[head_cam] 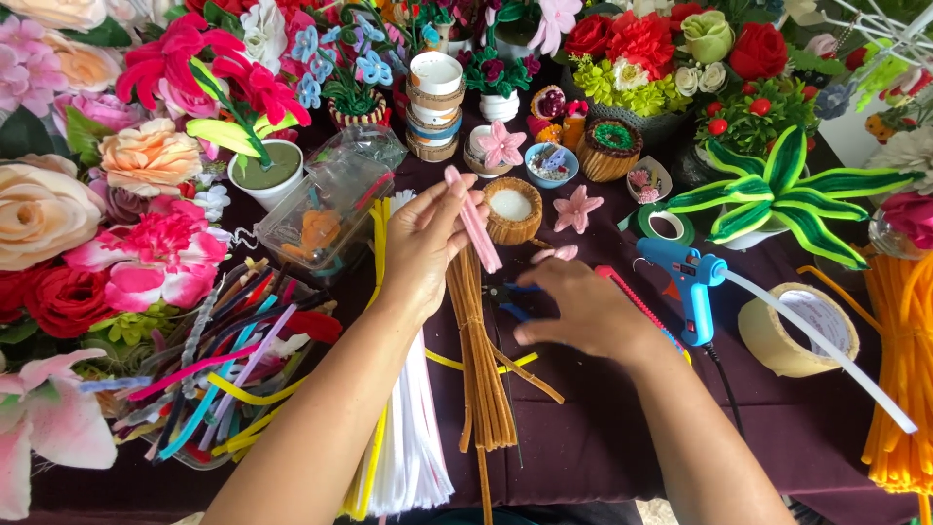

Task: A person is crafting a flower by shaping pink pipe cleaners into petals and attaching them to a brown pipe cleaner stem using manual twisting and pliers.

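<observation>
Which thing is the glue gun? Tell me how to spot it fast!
Start at the dark purple tablecloth, then look just right of the person's right hand. The glue gun lies there, between that hand and the roll of tan tape. It is the only bright blue, pistol-shaped tool, with a long white glue stick poking out behind it.

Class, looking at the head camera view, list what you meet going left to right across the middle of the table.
Mixed-colour pipe cleaner pile → white pipe cleaner bundle → brown pipe cleaner bundle → right hand → blue glue gun → tape roll → orange pipe cleaner bundle.
</observation>
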